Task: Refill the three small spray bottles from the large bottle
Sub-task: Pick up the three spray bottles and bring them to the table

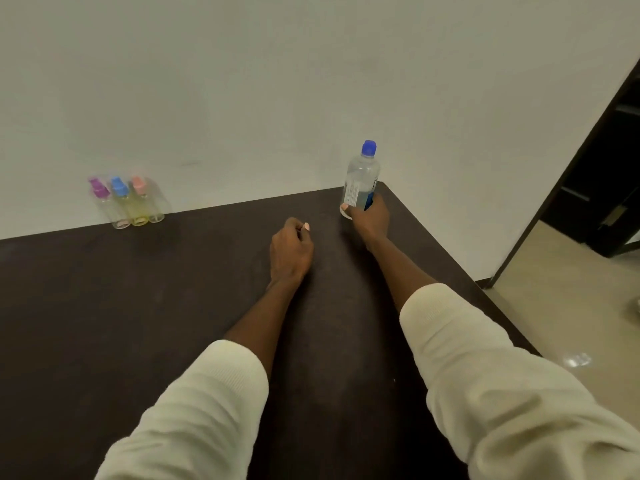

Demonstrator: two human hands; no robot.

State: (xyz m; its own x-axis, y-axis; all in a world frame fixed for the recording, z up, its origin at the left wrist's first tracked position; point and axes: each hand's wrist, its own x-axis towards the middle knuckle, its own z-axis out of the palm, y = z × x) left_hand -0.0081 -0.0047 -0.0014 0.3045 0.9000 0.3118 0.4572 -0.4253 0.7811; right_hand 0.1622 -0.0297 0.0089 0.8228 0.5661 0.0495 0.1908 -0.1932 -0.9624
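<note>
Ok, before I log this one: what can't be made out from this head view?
- Large bottle: its base is hidden by the right hand; label print too small to read.
- Three small spray bottles: motion blur smears them, so fill levels are unclear.
- Left hand: seen from the back, curled; whether it holds anything is hidden.
- Table: near and left edges cut off by the frame.
</note>
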